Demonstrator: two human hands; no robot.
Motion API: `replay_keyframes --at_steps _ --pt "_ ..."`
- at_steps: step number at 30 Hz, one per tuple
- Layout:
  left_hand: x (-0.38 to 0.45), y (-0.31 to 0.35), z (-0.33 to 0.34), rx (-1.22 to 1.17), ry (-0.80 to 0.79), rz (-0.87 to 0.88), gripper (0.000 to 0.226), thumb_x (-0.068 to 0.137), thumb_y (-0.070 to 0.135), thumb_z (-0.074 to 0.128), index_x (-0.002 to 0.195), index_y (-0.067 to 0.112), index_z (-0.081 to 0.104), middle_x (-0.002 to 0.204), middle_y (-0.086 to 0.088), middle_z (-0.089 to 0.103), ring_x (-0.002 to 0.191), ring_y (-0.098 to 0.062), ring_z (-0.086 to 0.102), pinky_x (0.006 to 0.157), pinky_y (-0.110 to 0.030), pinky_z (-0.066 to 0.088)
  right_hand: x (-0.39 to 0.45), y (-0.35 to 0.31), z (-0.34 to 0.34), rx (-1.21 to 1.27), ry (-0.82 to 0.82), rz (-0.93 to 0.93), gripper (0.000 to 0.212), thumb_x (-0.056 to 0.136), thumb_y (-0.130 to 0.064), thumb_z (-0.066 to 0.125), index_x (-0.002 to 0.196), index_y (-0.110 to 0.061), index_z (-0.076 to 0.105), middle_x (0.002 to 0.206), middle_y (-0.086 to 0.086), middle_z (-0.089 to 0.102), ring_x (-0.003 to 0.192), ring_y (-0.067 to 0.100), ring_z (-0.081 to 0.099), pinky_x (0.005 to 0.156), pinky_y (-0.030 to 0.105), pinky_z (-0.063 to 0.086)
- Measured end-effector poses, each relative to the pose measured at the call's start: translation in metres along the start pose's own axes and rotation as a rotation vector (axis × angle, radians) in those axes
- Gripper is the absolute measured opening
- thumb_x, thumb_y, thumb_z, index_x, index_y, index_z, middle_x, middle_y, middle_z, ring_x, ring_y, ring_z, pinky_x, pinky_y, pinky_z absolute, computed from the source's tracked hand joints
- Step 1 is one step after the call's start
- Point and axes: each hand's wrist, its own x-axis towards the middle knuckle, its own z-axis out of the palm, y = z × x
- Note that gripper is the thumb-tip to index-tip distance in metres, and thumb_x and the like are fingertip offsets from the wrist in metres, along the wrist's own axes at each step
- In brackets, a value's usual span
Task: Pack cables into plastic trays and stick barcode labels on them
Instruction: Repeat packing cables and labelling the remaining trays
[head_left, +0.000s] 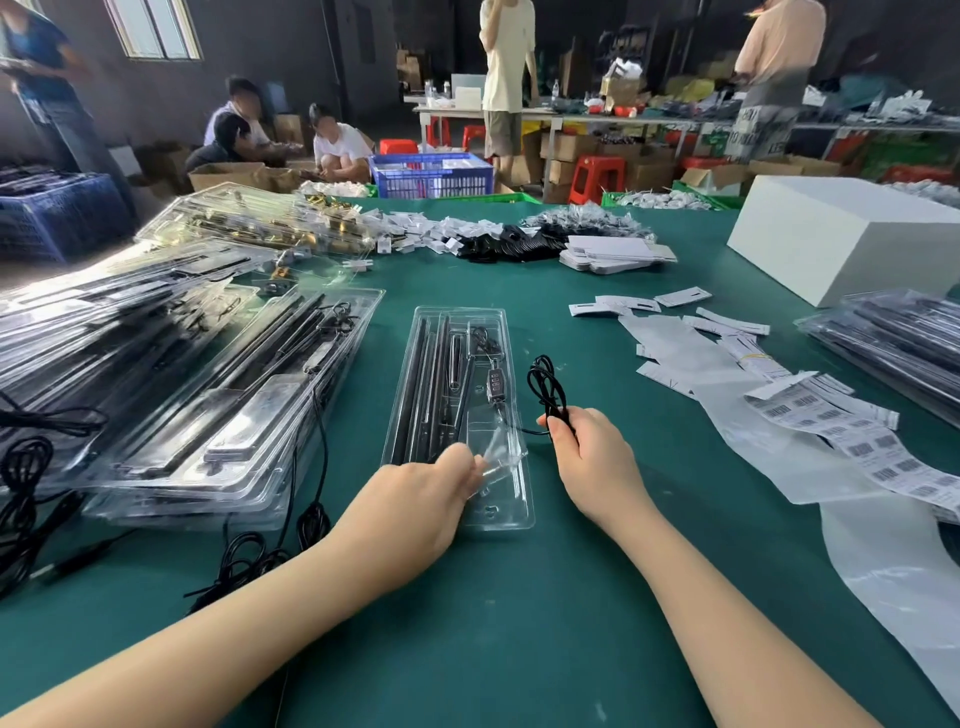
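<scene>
A clear plastic tray (511, 499) lies lengthwise on the green table in front of me, holding black rods and a small controller (494, 385) on a cable. My left hand (415, 499) rests on the tray's near end, its fingertips pinching a clear bit of plastic there. My right hand (592, 462), just right of the tray, grips a looped black cable (544, 384) that sticks up out of the fist. A strip of barcode labels (852, 441) lies on white backing paper to the right.
Stacks of filled clear trays (208, 395) and loose black cables (249, 556) crowd the left. More trays (893, 338) and a white box (852, 234) sit at the right. Piles of small white tags and black parts lie at the far side. Several people work beyond the table.
</scene>
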Motion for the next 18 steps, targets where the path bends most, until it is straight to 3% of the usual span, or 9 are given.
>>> replay_keyframes --at_steps 4,6,11,14,16,18 --pt "-0.006 0.006 -0.005 -0.321 0.105 -0.119 0.053 0.088 0.058 0.015 0.086 0.014 0.044 0.058 -0.001 0.055 0.055 -0.029 0.052 0.056 -0.039 0.041 0.000 -0.001 0.000 -0.040 0.034 -0.101 0.023 0.100 -0.026 0.046 0.111 -0.019 0.066 0.088 -0.006 0.052 0.093 0.018 0.049 0.081 0.034 0.036" --pt "-0.006 0.006 -0.005 -0.401 0.145 -0.174 0.044 0.093 0.053 0.024 0.084 0.015 0.045 0.061 -0.002 0.058 0.057 -0.027 0.053 0.059 -0.040 0.044 0.001 -0.002 -0.004 -0.088 0.055 -0.224 0.020 0.097 -0.020 0.054 0.112 -0.015 0.067 0.085 -0.006 0.049 0.088 0.019 0.047 0.078 0.035 0.035" --pt "-0.006 0.003 -0.004 -0.440 0.140 -0.230 0.028 0.099 0.035 0.036 0.082 0.015 0.047 0.065 -0.002 0.061 0.061 -0.027 0.053 0.063 -0.043 0.046 0.002 0.002 -0.024 -0.202 -0.008 -0.655 0.020 0.087 0.001 0.065 0.107 0.004 0.067 0.087 0.013 0.062 0.076 0.032 0.060 0.070 0.042 0.053" --pt "-0.006 0.006 -0.007 -0.438 0.148 -0.232 0.038 0.095 0.047 0.029 0.082 0.016 0.047 0.065 -0.001 0.061 0.062 -0.027 0.054 0.063 -0.042 0.046 0.012 0.004 -0.030 -0.349 0.054 -0.819 0.021 0.083 0.004 0.064 0.103 0.006 0.069 0.086 0.016 0.067 0.069 0.035 0.064 0.063 0.042 0.056" --pt "-0.006 0.006 -0.007 -0.447 0.147 -0.236 0.049 0.087 0.058 0.021 0.081 0.017 0.046 0.065 -0.002 0.061 0.062 -0.027 0.055 0.063 -0.044 0.046 0.019 0.006 -0.031 -0.401 0.064 -0.886 0.024 0.080 0.009 0.066 0.103 0.005 0.070 0.089 0.015 0.069 0.071 0.034 0.066 0.064 0.041 0.056" --pt "-0.006 0.005 -0.006 -0.470 0.148 -0.247 0.044 0.088 0.058 0.023 0.078 0.020 0.044 0.064 -0.003 0.060 0.064 -0.028 0.058 0.063 -0.047 0.047 0.025 0.011 -0.033 -0.418 0.075 -0.918 0.033 0.074 0.015 0.073 0.105 0.003 0.071 0.095 0.013 0.071 0.077 0.032 0.068 0.070 0.040 0.057"
